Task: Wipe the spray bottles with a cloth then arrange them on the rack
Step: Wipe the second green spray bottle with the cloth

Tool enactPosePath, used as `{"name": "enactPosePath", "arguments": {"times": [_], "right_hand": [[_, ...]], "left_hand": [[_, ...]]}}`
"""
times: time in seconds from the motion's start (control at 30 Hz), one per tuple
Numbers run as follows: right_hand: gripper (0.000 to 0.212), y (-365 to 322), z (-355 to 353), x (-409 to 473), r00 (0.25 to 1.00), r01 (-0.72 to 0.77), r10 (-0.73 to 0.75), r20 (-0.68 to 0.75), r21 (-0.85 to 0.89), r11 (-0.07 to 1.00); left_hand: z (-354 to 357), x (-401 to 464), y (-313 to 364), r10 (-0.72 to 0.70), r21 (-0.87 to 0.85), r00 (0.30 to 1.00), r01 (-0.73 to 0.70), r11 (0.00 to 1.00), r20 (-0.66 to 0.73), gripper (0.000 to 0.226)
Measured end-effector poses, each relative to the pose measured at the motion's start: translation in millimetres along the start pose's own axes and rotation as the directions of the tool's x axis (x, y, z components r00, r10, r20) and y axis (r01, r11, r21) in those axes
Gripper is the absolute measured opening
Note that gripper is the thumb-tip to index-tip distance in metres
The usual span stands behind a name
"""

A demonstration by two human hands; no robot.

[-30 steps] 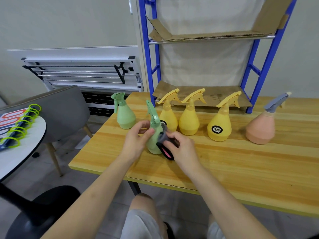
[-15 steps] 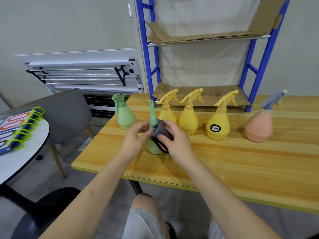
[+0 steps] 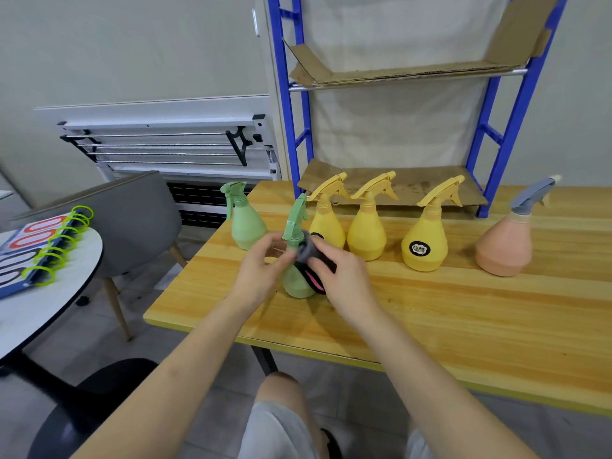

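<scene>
Standing upright near the table's [image 3: 430, 313] front left edge, a green spray bottle [image 3: 295, 260] is pinched at its neck by the left hand [image 3: 261, 273], while the right hand [image 3: 344, 276] grips a dark grey cloth [image 3: 309, 251] with a pink patch and presses it against the bottle's neck. Behind it stand another green bottle [image 3: 245, 220], three yellow bottles, and a peach bottle [image 3: 505, 246]. One yellow bottle [image 3: 425, 243] carries a round black label, its writing too small to read. A blue rack [image 3: 496, 127] holds cardboard liners.
</scene>
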State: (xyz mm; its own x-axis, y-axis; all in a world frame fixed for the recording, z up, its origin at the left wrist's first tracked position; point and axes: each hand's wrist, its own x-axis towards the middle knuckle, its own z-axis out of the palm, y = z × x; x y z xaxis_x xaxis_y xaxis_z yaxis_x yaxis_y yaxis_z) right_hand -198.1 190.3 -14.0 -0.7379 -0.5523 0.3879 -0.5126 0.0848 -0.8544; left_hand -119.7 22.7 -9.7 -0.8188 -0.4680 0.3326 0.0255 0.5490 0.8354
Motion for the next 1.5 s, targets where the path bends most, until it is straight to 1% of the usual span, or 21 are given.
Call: {"name": "enactPosePath", "arguments": {"times": [0.13,0.2,0.3,0.43,0.5,0.57,0.63,0.77,0.87,0.93,1.0,1.07,1.13,1.2,1.27,1.33,1.4,1.43,1.5], "right_hand": [[0.051,6.0,3.4,1.5,0.999,0.008,-0.007,0.033,-0.042,0.999],[0.049,17.2,1.4,-1.0,0.999,0.002,0.002,0.052,-0.07,0.998],[0.046,28.3,-0.6,-6.5,0.995,-0.052,0.062,0.075,-0.119,0.991],[0.04,23.9,-3.6,-5.1,0.994,-0.066,0.077,0.082,-0.138,0.988],[0.039,14.3,-4.1,1.3,0.999,-0.038,0.042,0.033,-0.124,0.992],[0.043,5.4,-1.3,8.4,1.0,0.008,-0.008,0.002,-0.056,0.998],[0.044,0.6,4.2,13.8,1.0,0.009,-0.009,0.027,-0.011,1.0],[0.042,19.5,7.9,7.5,0.996,-0.042,0.049,0.075,-0.09,0.995],[0.037,34.6,4.1,-1.2,0.991,-0.074,0.094,0.096,-0.197,0.978],[0.036,35.1,4.1,-0.5,0.992,-0.069,0.092,0.092,-0.225,0.972],[0.038,31.0,5.1,2.8,0.996,-0.044,0.058,0.063,-0.205,0.978],[0.042,24.8,5.8,5.9,0.999,-0.028,0.032,0.034,-0.123,0.992],[0.045,16.9,9.4,7.1,0.999,0.013,-0.012,0.033,-0.044,0.999],[0.046,13.7,14.0,7.7,0.998,0.048,-0.048,0.038,-0.012,0.999],[0.044,18.7,15.7,9.2,0.999,0.031,-0.028,0.044,-0.056,0.998],[0.039,29.0,12.5,11.1,0.996,-0.01,0.027,0.084,-0.192,0.981],[0.039,36.3,5.0,12.5,0.985,-0.023,0.079,0.155,-0.33,0.944],[0.037,37.9,1.4,13.5,0.978,-0.023,0.097,0.186,-0.361,0.932],[0.033,38.0,-3.1,14.5,0.973,-0.024,0.099,0.207,-0.34,0.94]], "left_hand": [[-0.4,2.0,-2.6,-0.014,0.008,0.999,0.014,1.0,0.034,0.025],[-4.4,3.1,-5.3,-0.027,0.014,0.998,0.026,1.0,0.05,0.026],[-8.3,2.9,-10.6,-0.013,0.022,0.998,0.012,1.0,0.065,0.032],[-10.7,3.1,-11.0,-0.037,-0.024,0.998,0.039,0.999,0.059,0.036],[-7.8,1.6,-8.1,-0.038,-0.028,0.999,0.039,0.999,0.029,0.034],[-1.9,0.6,-6.1,-0.028,-0.027,1.0,0.028,0.999,-0.007,0.031],[2.1,1.5,-7.6,-0.017,-0.011,1.0,0.017,1.0,-0.014,0.031],[-6.1,6.2,-11.9,-0.011,0.034,0.998,0.009,0.999,0.054,0.035],[-10.9,6.5,-13.5,-0.019,0.021,0.996,0.017,1.0,0.089,0.037],[-11.5,6.4,-13.0,-0.023,0.014,0.995,0.021,1.0,0.095,0.038],[-11.6,5.1,-10.3,-0.033,0.0,0.997,0.034,0.999,0.076,0.041],[-10.2,3.4,-8.0,-0.043,-0.014,0.998,0.044,0.999,0.034,0.043],[-6.4,1.8,-7.9,-0.014,-0.001,1.0,0.014,1.0,0.017,0.037],[-4.1,2.9,-8.7,0.006,0.006,1.0,-0.006,1.0,0.02,0.033],[-5.4,5.7,-11.7,-0.005,-0.009,0.999,0.005,1.0,0.048,0.034],[-9.0,6.0,-14.8,-0.007,-0.039,0.996,0.011,0.999,0.088,0.036],[-12.7,5.2,-17.7,-0.018,-0.066,0.992,0.027,0.997,0.124,0.035],[-14.8,5.1,-18.5,-0.037,-0.078,0.989,0.048,0.996,0.144,0.034],[-17.6,5.8,-17.1,-0.055,-0.09,0.98,0.073,0.993,0.191,0.031]]}}
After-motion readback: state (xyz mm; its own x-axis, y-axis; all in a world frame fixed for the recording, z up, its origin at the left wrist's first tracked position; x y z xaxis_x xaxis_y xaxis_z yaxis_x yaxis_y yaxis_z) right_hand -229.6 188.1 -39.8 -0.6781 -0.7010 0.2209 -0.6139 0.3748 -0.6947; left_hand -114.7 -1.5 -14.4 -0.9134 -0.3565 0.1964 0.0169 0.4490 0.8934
